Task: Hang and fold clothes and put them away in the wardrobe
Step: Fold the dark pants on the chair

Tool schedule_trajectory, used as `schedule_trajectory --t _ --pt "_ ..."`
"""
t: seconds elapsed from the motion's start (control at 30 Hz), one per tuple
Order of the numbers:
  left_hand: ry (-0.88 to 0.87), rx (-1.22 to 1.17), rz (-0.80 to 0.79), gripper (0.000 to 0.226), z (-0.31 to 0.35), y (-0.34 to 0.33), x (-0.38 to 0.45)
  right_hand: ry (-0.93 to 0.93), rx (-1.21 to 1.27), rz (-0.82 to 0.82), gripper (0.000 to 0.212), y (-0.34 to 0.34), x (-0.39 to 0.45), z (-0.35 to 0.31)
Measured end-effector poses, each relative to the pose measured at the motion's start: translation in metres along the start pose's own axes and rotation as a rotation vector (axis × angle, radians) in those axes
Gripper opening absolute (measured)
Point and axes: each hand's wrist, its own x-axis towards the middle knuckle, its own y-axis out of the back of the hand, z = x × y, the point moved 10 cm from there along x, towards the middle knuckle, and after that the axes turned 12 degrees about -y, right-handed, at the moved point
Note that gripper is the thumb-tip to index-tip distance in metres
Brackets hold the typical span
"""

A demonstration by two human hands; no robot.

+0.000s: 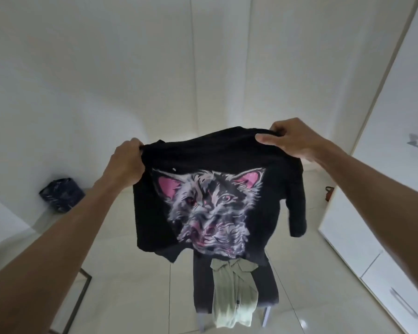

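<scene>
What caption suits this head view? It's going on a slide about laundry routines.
Left hand and right hand hold a black cat-print T-shirt up above a chair draped with clothes.

Matt cloth T-shirt point(210, 160), glossy floor point(130, 273)

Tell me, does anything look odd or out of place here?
Little stands out. The black T-shirt held up by the left hand and right hand hangs crooked and bunched. A pale green garment droops loosely off the chair behind.
</scene>
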Motion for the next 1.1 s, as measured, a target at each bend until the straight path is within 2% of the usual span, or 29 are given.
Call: schedule_trajectory --t 0.1,0.23,0.33,0.4,0.5,0.6,0.7,0.83,0.93,1.1 --pt "0.114 0.034 -0.016 0.031 -0.014 -0.011 -0.012 0.018 -0.163 -0.029 0.062 -0.002 -0.006 0.002" --pt "0.233 -0.163 0.062 0.037 -0.017 -0.023 -0.028 -0.040 -0.210 -0.084 0.049 0.001 -0.011 0.020" --pt "0.155 -0.248 0.076 0.035 -0.002 -0.031 -0.029 -0.048 -0.089 0.016 0.043 0.017 -0.013 0.032" --pt "0.054 -0.269 0.064 0.029 0.012 -0.035 -0.028 -0.080 -0.069 0.006 0.043 0.018 -0.016 0.042" --pt "-0.046 -0.331 -0.081 0.025 0.019 -0.048 -0.029 -0.103 -0.092 0.021 0.042 0.022 -0.021 0.060" --pt "-0.118 -0.232 -0.183 0.020 0.015 -0.056 -0.030 -0.100 -0.014 0.083 0.040 0.035 -0.024 0.070" --pt "-0.059 -0.166 -0.120 0.013 0.004 -0.061 -0.032 -0.107 -0.107 -0.027 0.041 0.025 -0.027 0.082" --pt "0.081 -0.159 0.013 0.018 -0.001 -0.076 -0.046 -0.134 -0.192 -0.092 0.040 0.011 -0.023 0.102" --pt "0.135 -0.175 0.022 0.024 -0.005 -0.092 -0.060 -0.161 -0.229 -0.126 0.041 -0.005 -0.026 0.125" --pt "0.059 -0.135 -0.053 0.028 -0.001 -0.109 -0.083 -0.158 -0.259 -0.209 0.054 -0.031 -0.043 0.163"
